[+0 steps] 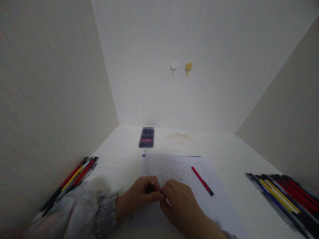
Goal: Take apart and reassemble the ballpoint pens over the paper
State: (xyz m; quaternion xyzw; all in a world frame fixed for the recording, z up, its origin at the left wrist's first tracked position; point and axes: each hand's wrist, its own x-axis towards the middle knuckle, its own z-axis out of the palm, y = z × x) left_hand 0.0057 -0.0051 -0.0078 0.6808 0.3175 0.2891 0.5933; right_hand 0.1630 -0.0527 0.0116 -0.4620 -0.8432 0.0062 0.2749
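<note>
My left hand (138,196) and my right hand (180,205) meet over the near part of a white sheet of paper (184,172) covered in faint scribbles. Both hands are closed in a pinch around a thin pen (149,182), whose yellowish tip sticks up above the left fingers. The right fingertips touch the left ones at the pen's lower end. A red pen with a black tip (202,181) lies loose on the paper, just right of my right hand.
A pile of coloured pens (74,179) lies along the left wall, another pile of pens (284,196) at the right. A small dark object (146,137) sits at the back. Two round hooks (181,68) are on the rear wall. White walls enclose three sides.
</note>
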